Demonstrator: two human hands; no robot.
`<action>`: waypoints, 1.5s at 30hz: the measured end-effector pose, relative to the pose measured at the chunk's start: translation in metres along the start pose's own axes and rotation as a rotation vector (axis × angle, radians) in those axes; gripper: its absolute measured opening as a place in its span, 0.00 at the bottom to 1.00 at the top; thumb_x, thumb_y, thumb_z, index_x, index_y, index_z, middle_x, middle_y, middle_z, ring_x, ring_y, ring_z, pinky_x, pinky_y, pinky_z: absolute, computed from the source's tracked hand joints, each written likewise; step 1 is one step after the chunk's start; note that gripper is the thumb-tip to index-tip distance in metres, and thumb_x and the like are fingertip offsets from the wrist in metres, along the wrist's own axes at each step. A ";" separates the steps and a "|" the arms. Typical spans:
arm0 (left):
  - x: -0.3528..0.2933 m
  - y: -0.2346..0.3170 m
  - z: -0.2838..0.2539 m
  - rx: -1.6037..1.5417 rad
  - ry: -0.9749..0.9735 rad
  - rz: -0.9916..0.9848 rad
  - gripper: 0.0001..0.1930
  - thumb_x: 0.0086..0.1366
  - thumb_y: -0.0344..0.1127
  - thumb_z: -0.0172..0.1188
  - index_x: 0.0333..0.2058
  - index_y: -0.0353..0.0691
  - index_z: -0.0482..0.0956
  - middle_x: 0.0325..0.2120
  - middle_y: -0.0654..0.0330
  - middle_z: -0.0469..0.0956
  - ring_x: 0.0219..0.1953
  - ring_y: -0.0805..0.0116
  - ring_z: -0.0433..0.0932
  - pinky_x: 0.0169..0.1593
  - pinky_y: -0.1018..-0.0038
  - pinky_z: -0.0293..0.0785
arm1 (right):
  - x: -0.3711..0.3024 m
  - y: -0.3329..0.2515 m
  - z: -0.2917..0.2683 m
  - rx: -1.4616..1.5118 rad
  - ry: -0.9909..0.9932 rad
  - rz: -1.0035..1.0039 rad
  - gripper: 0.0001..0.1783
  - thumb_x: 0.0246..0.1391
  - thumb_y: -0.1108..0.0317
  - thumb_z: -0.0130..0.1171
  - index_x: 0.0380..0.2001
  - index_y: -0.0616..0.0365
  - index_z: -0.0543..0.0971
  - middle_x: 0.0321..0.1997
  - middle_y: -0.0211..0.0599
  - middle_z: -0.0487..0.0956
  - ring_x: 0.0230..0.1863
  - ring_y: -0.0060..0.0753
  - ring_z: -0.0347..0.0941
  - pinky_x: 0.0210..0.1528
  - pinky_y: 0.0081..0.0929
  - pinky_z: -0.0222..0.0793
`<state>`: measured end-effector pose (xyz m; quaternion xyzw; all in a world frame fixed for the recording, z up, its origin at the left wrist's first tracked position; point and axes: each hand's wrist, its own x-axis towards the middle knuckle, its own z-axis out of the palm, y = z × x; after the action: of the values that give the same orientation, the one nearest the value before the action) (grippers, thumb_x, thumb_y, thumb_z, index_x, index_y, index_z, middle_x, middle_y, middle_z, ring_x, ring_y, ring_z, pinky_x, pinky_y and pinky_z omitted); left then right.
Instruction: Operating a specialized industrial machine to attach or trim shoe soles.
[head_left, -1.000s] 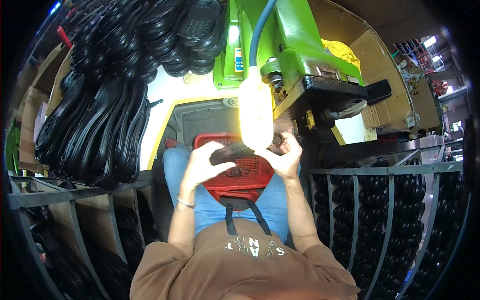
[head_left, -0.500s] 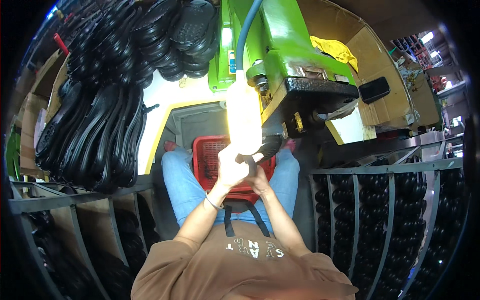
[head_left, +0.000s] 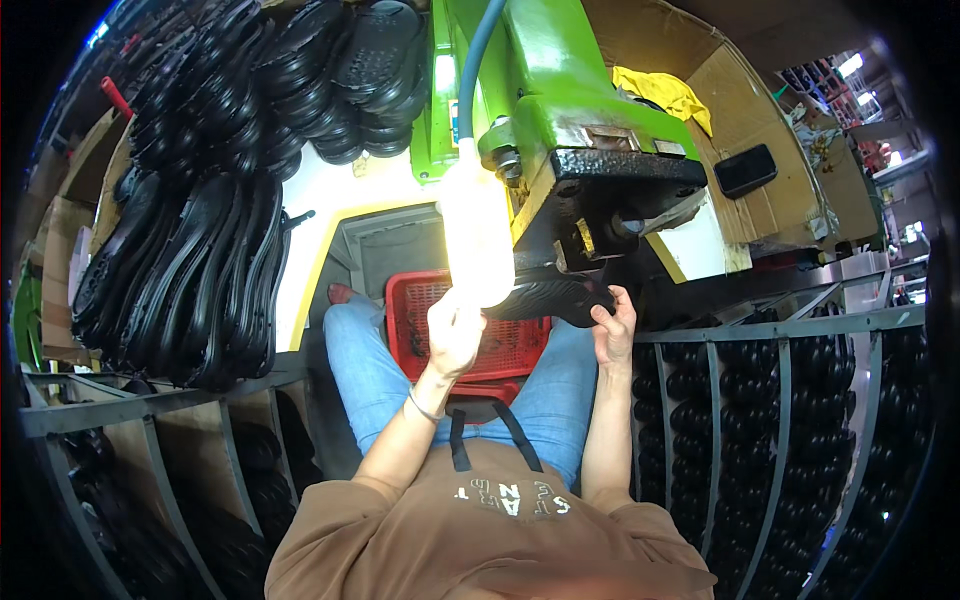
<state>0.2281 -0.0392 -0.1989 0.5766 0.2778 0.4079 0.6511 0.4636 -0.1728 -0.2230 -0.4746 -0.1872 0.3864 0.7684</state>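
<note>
A black shoe sole (head_left: 550,297) lies under the dark head of a green machine (head_left: 580,150), held level between both hands. My left hand (head_left: 455,330) grips its left end, partly washed out by a bright lamp (head_left: 477,245) hanging in front. My right hand (head_left: 615,330) pinches its right end just below the machine head. A red plastic basket (head_left: 420,320) rests on my lap beneath the sole.
Stacks of black soles (head_left: 200,270) hang on the left and more (head_left: 340,80) pile above. Grey metal racks (head_left: 780,420) with black soles flank both sides. A cardboard box (head_left: 760,120) with a yellow cloth (head_left: 665,92) and a black phone (head_left: 745,170) sits right.
Both hands have risen from the basket with the sole and brought it up under the machine head; my right hand has shifted out to the sole's right end.
</note>
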 end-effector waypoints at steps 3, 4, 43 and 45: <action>0.000 0.005 0.004 -0.708 0.003 0.007 0.14 0.66 0.33 0.55 0.49 0.38 0.70 0.39 0.60 0.71 0.43 0.74 0.69 0.44 0.76 0.68 | 0.000 0.026 0.005 0.235 -0.101 0.082 0.28 0.38 0.76 0.71 0.44 0.55 0.71 0.45 0.35 0.74 0.48 0.33 0.72 0.56 0.34 0.66; 0.005 0.011 0.006 -0.712 0.007 0.010 0.14 0.66 0.33 0.55 0.49 0.38 0.70 0.39 0.60 0.71 0.43 0.74 0.69 0.44 0.76 0.68 | -0.001 0.039 0.005 0.314 -0.118 0.117 0.29 0.38 0.75 0.72 0.46 0.51 0.72 0.47 0.35 0.75 0.51 0.35 0.70 0.57 0.37 0.65; 0.027 0.067 0.018 0.455 0.008 0.121 0.26 0.40 0.43 0.77 0.36 0.35 0.78 0.31 0.59 0.77 0.33 0.65 0.74 0.42 0.69 0.71 | -0.059 0.151 0.122 0.575 -0.326 0.527 0.32 0.49 0.59 0.66 0.55 0.57 0.66 0.50 0.31 0.73 0.52 0.28 0.69 0.56 0.34 0.66; 0.025 0.063 0.008 0.382 -0.003 -0.098 0.27 0.40 0.35 0.77 0.40 0.33 0.76 0.32 0.59 0.77 0.34 0.67 0.75 0.39 0.73 0.73 | -0.063 0.157 0.108 0.557 -0.327 0.530 0.36 0.49 0.62 0.66 0.60 0.52 0.61 0.57 0.31 0.67 0.59 0.32 0.62 0.61 0.39 0.60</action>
<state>0.2345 -0.0226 -0.1331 0.6761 0.3769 0.3146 0.5494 0.2876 -0.1189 -0.3039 -0.2130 -0.0666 0.6768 0.7015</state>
